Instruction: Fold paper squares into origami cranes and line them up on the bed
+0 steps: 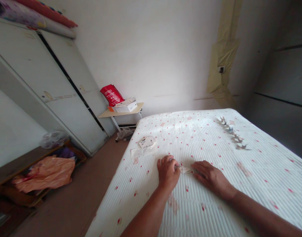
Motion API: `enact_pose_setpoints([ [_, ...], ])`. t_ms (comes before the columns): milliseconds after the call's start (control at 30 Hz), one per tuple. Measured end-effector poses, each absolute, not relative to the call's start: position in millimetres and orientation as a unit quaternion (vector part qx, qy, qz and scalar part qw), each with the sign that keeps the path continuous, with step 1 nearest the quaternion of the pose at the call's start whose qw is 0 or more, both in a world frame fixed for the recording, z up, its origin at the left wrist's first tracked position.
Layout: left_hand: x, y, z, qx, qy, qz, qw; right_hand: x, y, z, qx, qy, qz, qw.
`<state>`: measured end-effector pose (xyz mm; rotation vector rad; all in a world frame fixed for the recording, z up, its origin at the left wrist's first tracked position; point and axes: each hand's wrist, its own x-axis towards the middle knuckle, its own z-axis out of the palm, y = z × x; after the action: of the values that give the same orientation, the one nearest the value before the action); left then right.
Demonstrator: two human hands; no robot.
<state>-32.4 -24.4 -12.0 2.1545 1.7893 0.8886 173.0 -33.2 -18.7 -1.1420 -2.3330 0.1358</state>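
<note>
**Hands on folded paper at the near left of the bed**

We keep both hands on a small folded paper (184, 170) lying on the bed (215, 138), close to its left edge. Our left hand (167, 171) is curled, fingertips pinching the paper's left end. Our right hand (210, 177) lies flat and open, fingertips touching its right end. Loose paper sheets (144, 147) lie farther up the left edge; their print is illegible. A red bag (111, 94) on the side table (121, 112) bears unreadable writing.
</note>
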Motion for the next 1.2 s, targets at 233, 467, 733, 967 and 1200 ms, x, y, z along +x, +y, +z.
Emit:
enact_pose_setpoints([
  [233, -34, -30, -9, 0.763, 0.545, 0.329, 0.111, 165, -30, -12, -0.441, -0.856, 0.067, 0.262],
  [467, -33, -30, -12, 0.771, 0.548, 0.31, 0.095, 163, -30, -12, -0.443, -0.856, 0.063, 0.258],
  [733, -33, -29, -14, 0.774, 0.546, 0.308, 0.094, 165, -25, -16, -0.465, -0.832, 0.101, 0.286],
  [967, -32, -31, -14, 0.781, 0.54, 0.301, 0.09, 161, -22, -15, -0.464, -0.84, 0.078, 0.271],
  [1200, -32, -29, -16, 0.764, 0.528, 0.351, 0.118, 156, -20, -8, -0.46, -0.832, 0.133, 0.28],
])
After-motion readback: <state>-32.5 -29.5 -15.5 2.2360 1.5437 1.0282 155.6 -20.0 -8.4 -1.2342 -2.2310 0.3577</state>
